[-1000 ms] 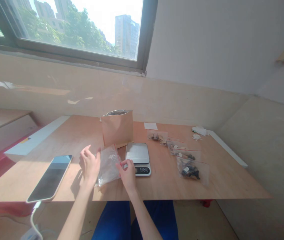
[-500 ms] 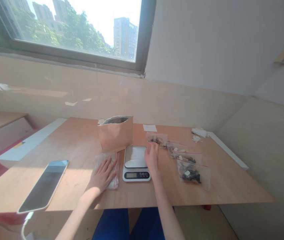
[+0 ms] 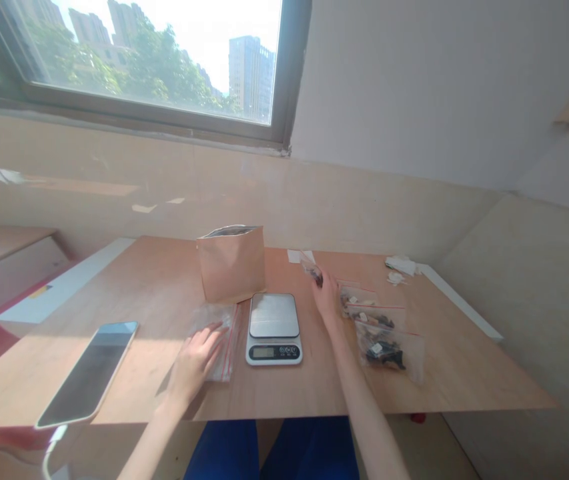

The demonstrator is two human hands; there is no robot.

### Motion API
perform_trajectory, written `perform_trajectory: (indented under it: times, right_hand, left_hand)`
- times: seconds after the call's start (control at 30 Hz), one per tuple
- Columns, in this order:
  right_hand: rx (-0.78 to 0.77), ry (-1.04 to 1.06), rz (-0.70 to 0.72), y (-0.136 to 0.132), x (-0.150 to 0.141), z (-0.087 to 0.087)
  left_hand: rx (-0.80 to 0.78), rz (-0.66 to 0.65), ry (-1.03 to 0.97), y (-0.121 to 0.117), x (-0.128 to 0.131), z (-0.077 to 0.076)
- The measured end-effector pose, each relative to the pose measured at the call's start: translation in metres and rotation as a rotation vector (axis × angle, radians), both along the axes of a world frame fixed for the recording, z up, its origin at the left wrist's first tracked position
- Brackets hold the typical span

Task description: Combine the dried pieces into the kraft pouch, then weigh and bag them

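From the head camera, the only view I have, my right hand (image 3: 326, 298) sits just right of centre, thumb and fingers pinched together on a small clear zip bag (image 3: 311, 269), which tilts up toward the upper middle of the frame with dark pieces bunched near my grip. The thin film looks soft and slippery, and the load looks light, so I judge the red-edged seal strip the surest place to hold, with the lumpy contents free to slide. My left hand (image 3: 195, 363) lies lower centre, fingers apart and unclamped, its fingertips on a flat clear bag (image 3: 218, 343) with a red seal; that film looks limp and could skate on the plywood tabletop (image 3: 157, 280). Between my hands stands a digital kitchen scale (image 3: 274, 327), its steel plate bare. Behind it, a kraft stand-up pouch (image 3: 231, 265) shows a foil lining at its open mouth and looks light enough to tip. Three filled zip bags (image 3: 379, 327) lie at right, and a smartphone (image 3: 89, 373) lies at lower left.
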State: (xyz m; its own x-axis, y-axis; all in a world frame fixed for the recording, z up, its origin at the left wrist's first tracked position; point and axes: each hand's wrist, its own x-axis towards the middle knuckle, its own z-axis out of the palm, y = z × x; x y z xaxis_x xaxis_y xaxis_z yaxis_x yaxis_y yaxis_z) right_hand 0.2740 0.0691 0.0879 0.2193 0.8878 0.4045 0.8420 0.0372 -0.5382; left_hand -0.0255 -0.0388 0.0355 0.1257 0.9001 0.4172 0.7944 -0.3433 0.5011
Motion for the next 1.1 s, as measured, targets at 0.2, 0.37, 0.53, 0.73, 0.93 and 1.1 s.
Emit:
perform_trajectory:
  times: [0.2, 0.37, 0.53, 0.73, 0.93, 1.1]
  right_hand:
    - [-0.020, 0.911, 0.264, -0.107, -0.056, 0.024]
    - [-0.265, 1.223, 0.372, -0.150, -0.084, 0.019]
    - [0.030, 0.900, 0.051, -0.154, -0.101, 0.007]
    - [-0.028, 0.770, 0.368, -0.166, -0.117, 0.026]
    - [0.005, 0.629, 0.345, -0.167, -0.116, 0.026]
    - [-0.008, 0.647, 0.348, -0.167, -0.115, 0.024]
  left_hand:
    - [-0.176, -0.052, -0.658, -0.019, 0.060, 0.051]
    - [-0.420, -0.212, -0.933, -0.031, 0.080, 0.079]
    - [-0.425, -0.215, -1.006, -0.039, 0.082, 0.078]
    - [-0.353, -0.076, -0.878, -0.045, 0.086, 0.075]
    - [-0.362, -0.134, -0.733, -0.045, 0.080, 0.073]
    - [-0.409, -0.211, -0.660, -0.047, 0.081, 0.069]
